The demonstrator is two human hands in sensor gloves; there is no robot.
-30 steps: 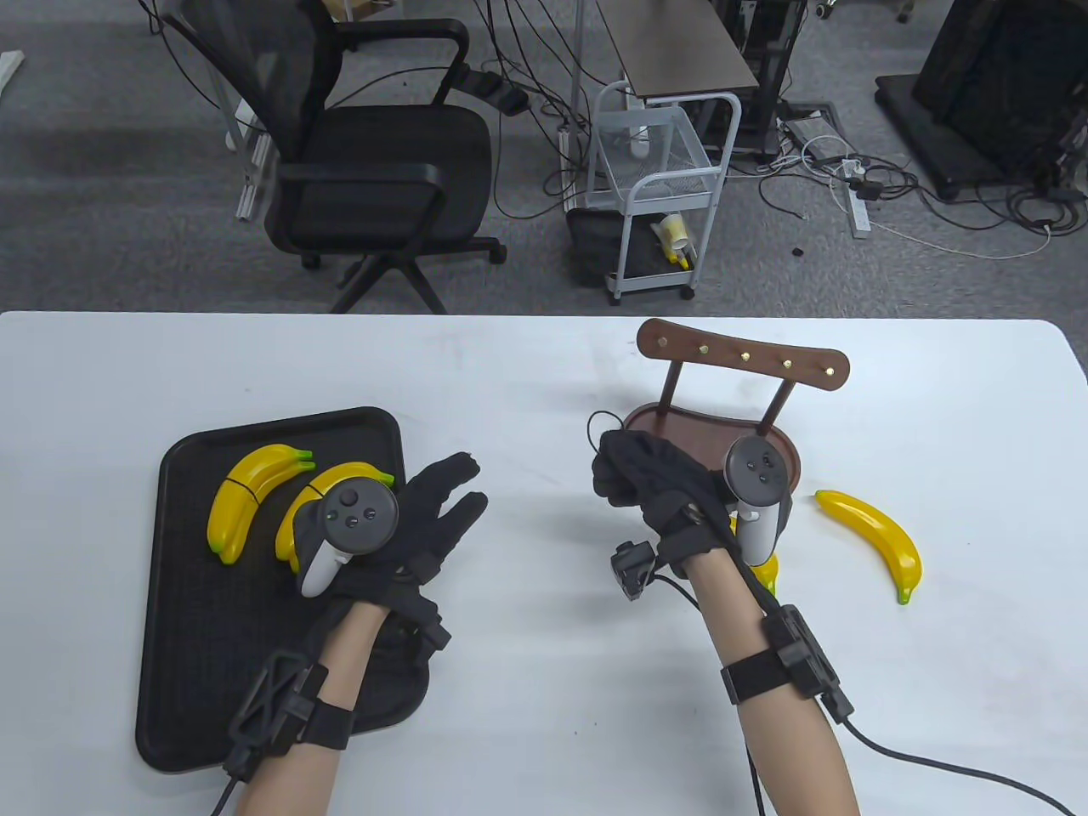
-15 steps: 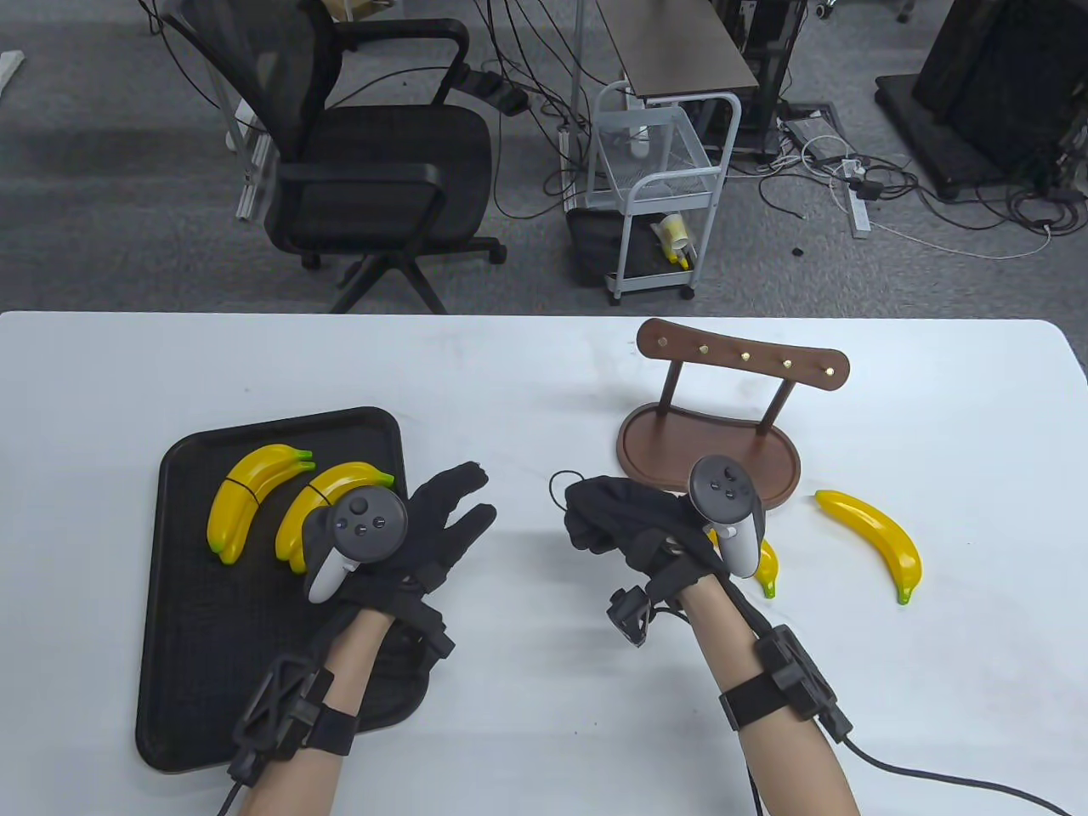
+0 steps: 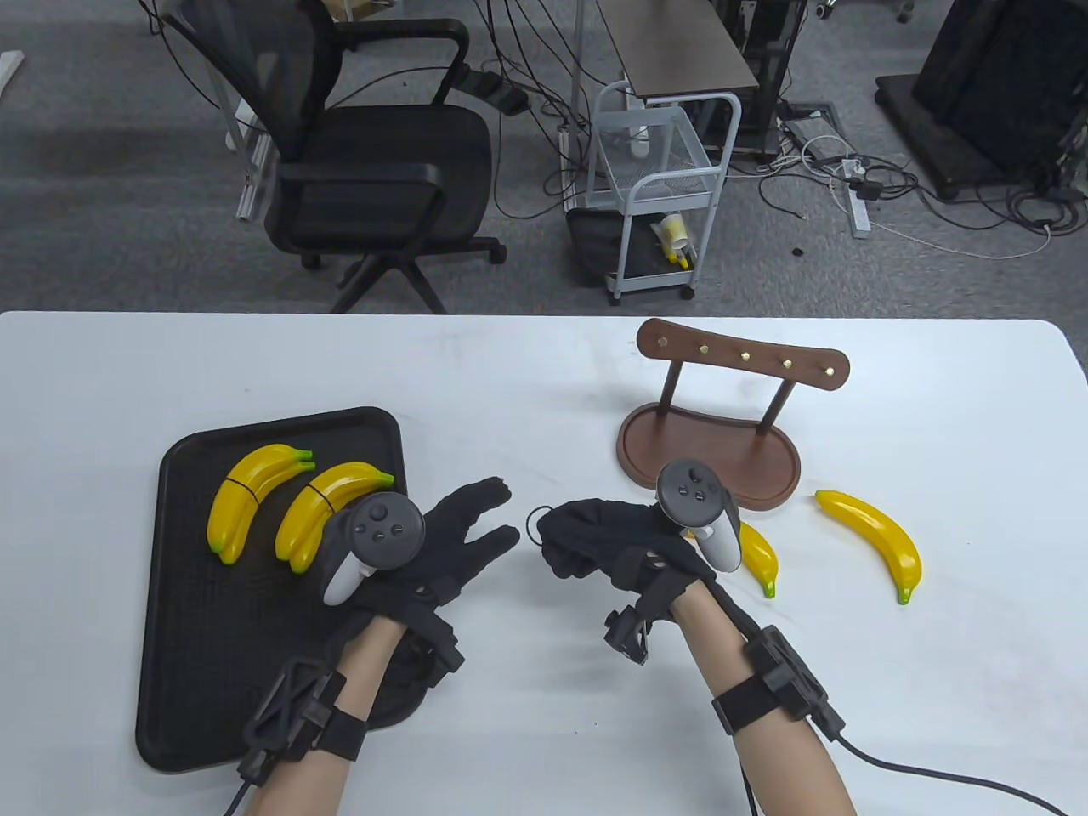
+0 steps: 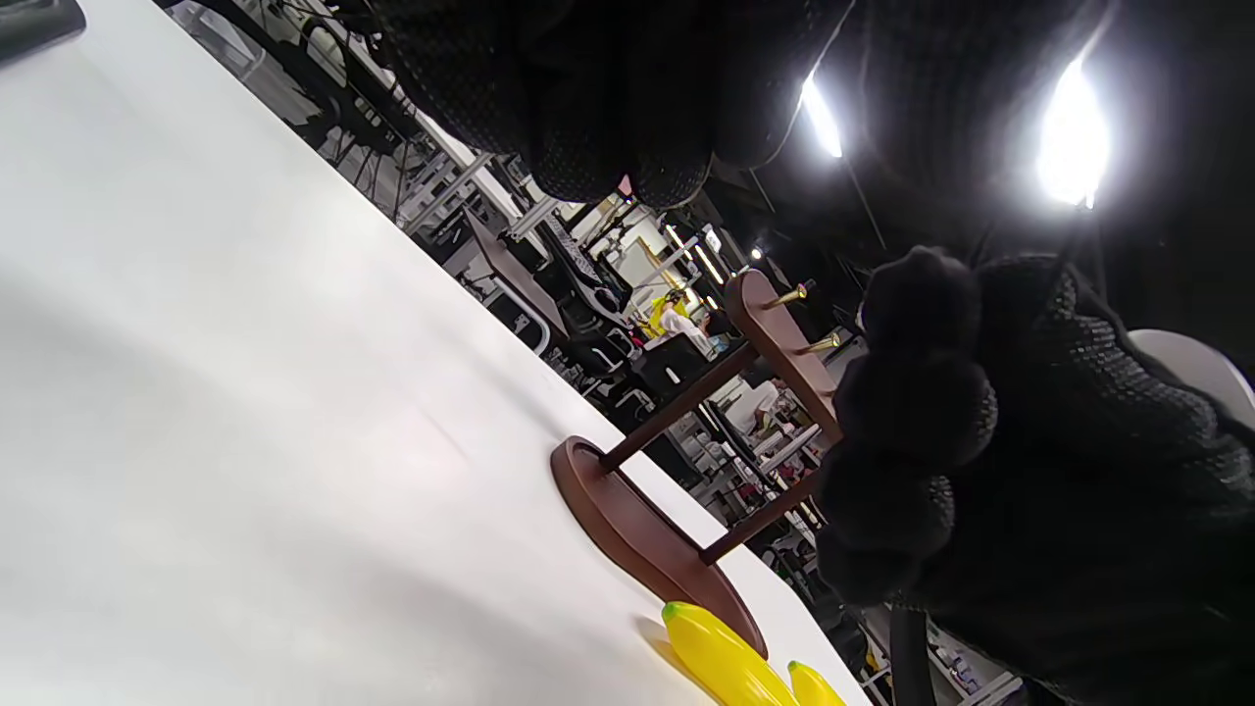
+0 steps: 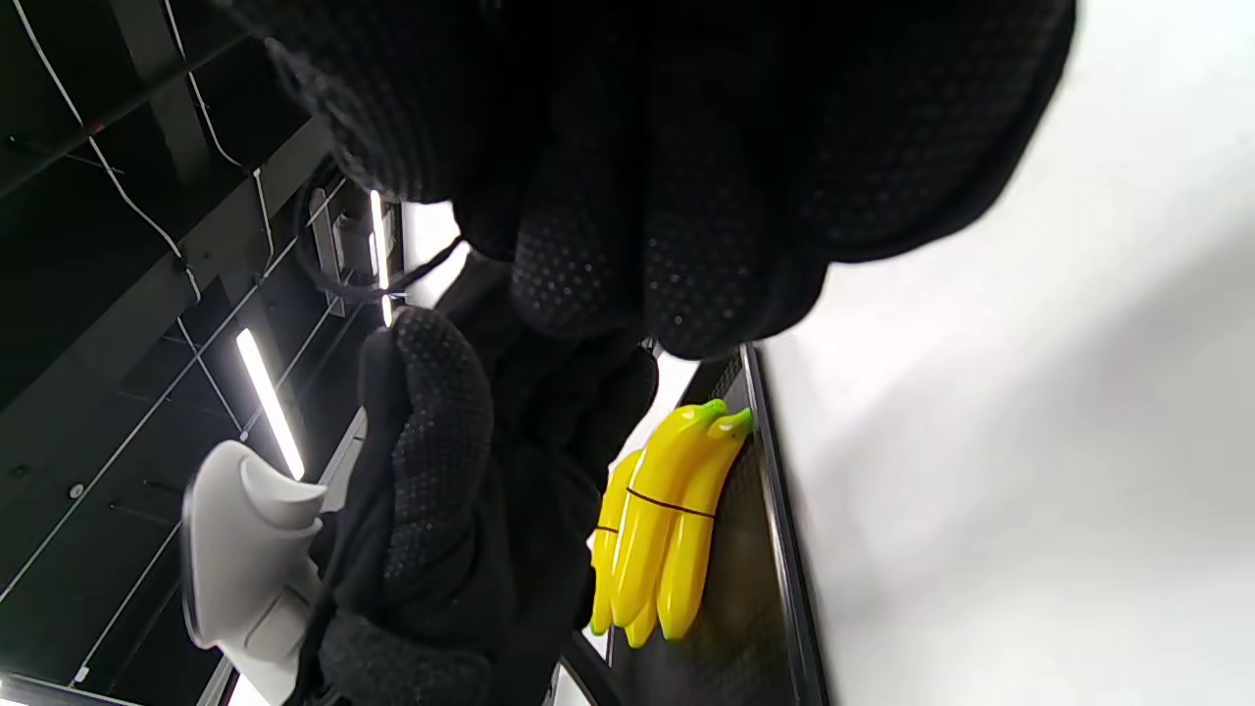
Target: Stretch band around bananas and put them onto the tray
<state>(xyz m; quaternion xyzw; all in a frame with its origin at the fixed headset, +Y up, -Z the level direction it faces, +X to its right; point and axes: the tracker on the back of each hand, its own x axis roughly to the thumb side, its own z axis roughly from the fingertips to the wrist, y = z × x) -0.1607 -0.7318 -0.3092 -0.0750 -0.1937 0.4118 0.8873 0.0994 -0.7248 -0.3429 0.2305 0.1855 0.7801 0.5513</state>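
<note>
Two banded banana pairs [image 3: 246, 497] [image 3: 319, 510] lie on the black tray [image 3: 195, 663]; one pair [image 5: 667, 529] also shows in the right wrist view. Two loose yellow bananas [image 3: 875, 540] [image 3: 759, 557] lie on the table at the right. My right hand [image 3: 578, 535] is curled and pinches a thin black band [image 3: 537, 520], whose loop sticks out to its left. My left hand [image 3: 476, 527] hovers just right of the tray with straight fingers pointing at the band, holding nothing. The two hands are a small gap apart.
A brown wooden hook stand [image 3: 710, 450] rises behind my right hand, also visible in the left wrist view [image 4: 647, 520]. Beyond the table's far edge stand an office chair [image 3: 374, 161] and a white cart [image 3: 659, 178].
My right hand has drawn back from the stand toward the left with the band, uncovering the nearer loose banana. My left hand has shifted a little right toward it.
</note>
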